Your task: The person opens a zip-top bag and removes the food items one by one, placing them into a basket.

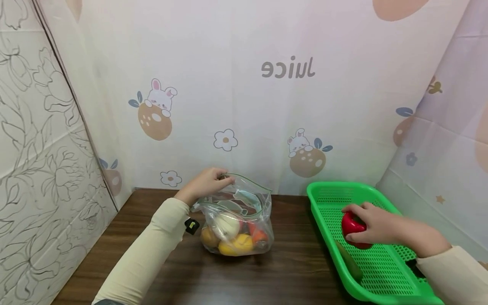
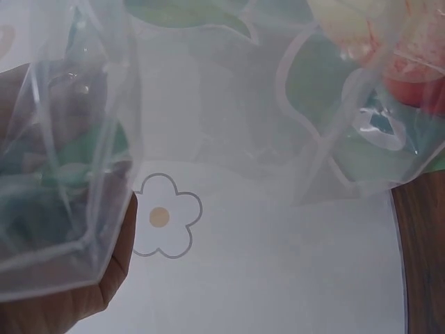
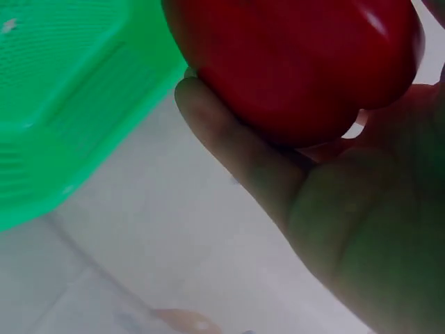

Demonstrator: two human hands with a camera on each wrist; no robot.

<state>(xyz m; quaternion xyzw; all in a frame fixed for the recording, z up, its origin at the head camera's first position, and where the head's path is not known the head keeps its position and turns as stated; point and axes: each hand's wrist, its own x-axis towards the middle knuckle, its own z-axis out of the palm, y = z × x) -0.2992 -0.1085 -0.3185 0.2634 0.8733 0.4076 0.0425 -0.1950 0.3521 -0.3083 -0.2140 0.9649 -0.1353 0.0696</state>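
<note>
Holding the clear bag (image 1: 268,224) up by its rim, your left hand (image 1: 203,184) pinches the film, seemingly to keep the mouth gaping and the crinkled walls from folding in. Inside, a pale rounded piece (image 1: 228,226) sits above a smooth yellow one (image 1: 237,245), their weight likely steadying the base on the wood-grain table (image 1: 295,254). Further right, in the latticed green plastic basket (image 1: 326,237), a long dull thing (image 1: 350,263) lies along the left wall, too shaded to name. Over the basket, your right hand (image 1: 385,226) grips a glossy, lobed red pepper (image 1: 350,226), fingers and thumb around its slick sides, likely for purchase.
</note>
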